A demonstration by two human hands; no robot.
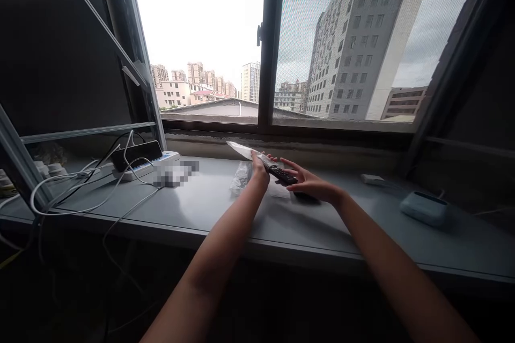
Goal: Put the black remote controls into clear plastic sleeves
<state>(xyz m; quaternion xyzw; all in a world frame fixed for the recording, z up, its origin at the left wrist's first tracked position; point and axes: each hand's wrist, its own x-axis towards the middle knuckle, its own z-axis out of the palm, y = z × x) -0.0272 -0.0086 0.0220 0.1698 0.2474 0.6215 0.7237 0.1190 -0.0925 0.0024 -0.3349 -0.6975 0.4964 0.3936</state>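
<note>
A black remote control [282,174] with many buttons is held slantwise above the desk, its upper end partly inside a clear plastic sleeve [241,149]. My left hand [259,169] is closed around the sleeve and that upper end, thumb on top. At the lower end, my right hand [309,181] grips the remote between thumb and fingers. Beneath the hands, a crumpled clear plastic bag [240,178] lies on the desk. A dark flat object [308,198] rests under my right hand, too shaded to name.
The grey desk [193,209] runs along a window. At left, a phone [135,155] leans by a white power strip [167,158] with tangled cables. A blue-grey box [424,208] and a small white item [372,179] lie at right. A metal frame [155,112] stands at left.
</note>
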